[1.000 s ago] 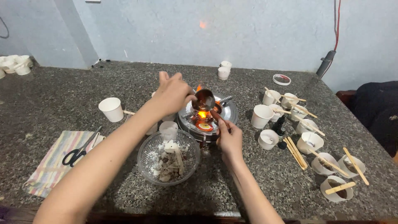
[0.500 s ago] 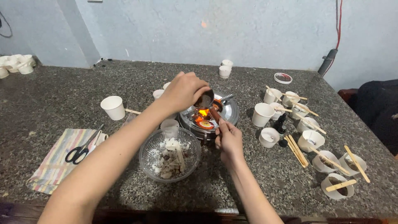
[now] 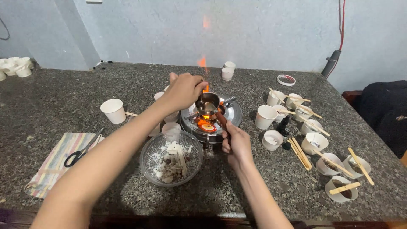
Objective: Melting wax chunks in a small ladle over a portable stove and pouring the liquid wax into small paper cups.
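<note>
A small metal ladle (image 3: 207, 102) hangs over a lit burner (image 3: 210, 120) with an orange flame under it. My right hand (image 3: 235, 142) grips the ladle's brown handle just in front of the burner. My left hand (image 3: 183, 90) reaches over from the left, fingers pinched at the ladle's rim; whether it holds anything I cannot tell. A glass bowl (image 3: 171, 157) of white and brown wax chunks stands near me, left of the burner.
Several white paper cups (image 3: 265, 116) with wooden sticks (image 3: 300, 152) crowd the right side of the dark stone table (image 3: 51, 106). One cup (image 3: 113, 111) stands at the left. Scissors (image 3: 80, 150) lie on a striped cloth (image 3: 54, 163). A tape roll (image 3: 285, 79) sits at the back.
My left hand has moved right, from open fingers behind the burner to a pinch over the ladle. The flame has risen higher. My right hand keeps its hold.
</note>
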